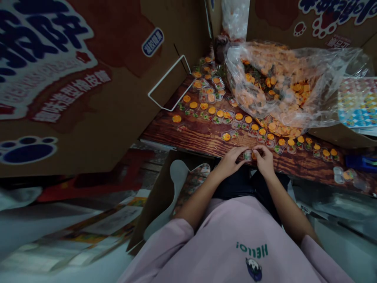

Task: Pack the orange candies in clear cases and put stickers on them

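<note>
At the table's near edge, my left hand (233, 162) pinches one end of a small clear plastic blister case (247, 155) with green and red bits inside. My right hand (265, 160) has its thumb and fingers closed at the case's other end, where an orange disc (253, 155) shows in part. Just beyond my hands lies another open case with an orange disc (226, 136). A long row of similar cases (220, 114), most with an orange disc at one end, crosses the wood-patterned table (203, 137).
A large clear bag (265, 94) of orange discs stands behind the row. Cardboard boxes (123, 86) wall the left and back. A white wire frame (169, 82) leans at the left, and sticker sheets (357, 102) lie at right. Below left is an open carton (160, 188).
</note>
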The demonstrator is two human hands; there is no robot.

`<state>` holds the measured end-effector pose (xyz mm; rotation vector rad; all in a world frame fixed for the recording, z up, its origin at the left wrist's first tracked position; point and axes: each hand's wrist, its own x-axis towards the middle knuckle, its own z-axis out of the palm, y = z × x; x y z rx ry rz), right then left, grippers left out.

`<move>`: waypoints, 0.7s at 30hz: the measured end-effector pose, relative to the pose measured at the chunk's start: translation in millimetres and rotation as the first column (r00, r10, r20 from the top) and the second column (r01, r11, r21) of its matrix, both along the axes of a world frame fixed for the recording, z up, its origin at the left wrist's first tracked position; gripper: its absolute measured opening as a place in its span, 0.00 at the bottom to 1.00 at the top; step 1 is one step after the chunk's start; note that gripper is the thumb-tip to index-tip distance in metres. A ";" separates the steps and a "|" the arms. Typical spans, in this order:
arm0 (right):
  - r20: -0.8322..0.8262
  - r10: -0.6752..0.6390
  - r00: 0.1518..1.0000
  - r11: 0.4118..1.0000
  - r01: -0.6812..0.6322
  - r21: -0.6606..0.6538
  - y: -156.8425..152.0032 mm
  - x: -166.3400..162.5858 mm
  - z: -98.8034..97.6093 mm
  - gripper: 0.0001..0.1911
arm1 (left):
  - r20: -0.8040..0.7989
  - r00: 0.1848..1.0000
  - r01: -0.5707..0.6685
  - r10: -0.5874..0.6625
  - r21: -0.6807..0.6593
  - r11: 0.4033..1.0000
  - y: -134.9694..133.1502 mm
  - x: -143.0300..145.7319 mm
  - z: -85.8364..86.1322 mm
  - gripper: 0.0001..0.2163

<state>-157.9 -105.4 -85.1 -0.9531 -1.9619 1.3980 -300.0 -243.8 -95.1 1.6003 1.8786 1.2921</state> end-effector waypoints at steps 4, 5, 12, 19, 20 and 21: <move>0.132 -0.019 0.991 0.960 -0.018 0.278 -9.5 -7.2 -1.0 0.07 | -0.046 0.999 0.030 -0.030 0.007 1.000 2.1 -3.0 -3.6 0.20; 0.160 -0.024 0.987 0.949 -0.028 0.314 -11.1 -8.6 -0.7 0.08 | -0.064 0.997 0.032 -0.032 0.006 0.999 2.5 -3.4 -4.1 0.19; 0.377 -0.060 0.924 0.800 -0.181 0.572 -21.6 7.3 1.0 0.14 | -0.374 0.927 -0.088 0.039 -0.114 0.990 -11.2 20.2 8.1 0.20; 0.646 -0.027 0.762 0.590 -0.510 0.626 -40.3 67.6 -4.9 0.31 | -0.557 0.811 -0.061 -0.177 -0.381 0.922 -17.9 76.5 9.4 0.39; 0.682 -0.006 0.731 0.578 -0.554 0.599 -38.8 70.8 -2.5 0.33 | -0.558 0.807 -0.049 -0.196 -0.392 0.918 -16.8 79.3 8.3 0.40; 0.709 0.022 0.705 0.568 -0.592 0.571 -35.9 72.3 1.1 0.34 | -0.558 0.804 -0.040 -0.207 -0.398 0.917 -15.5 80.3 7.7 0.40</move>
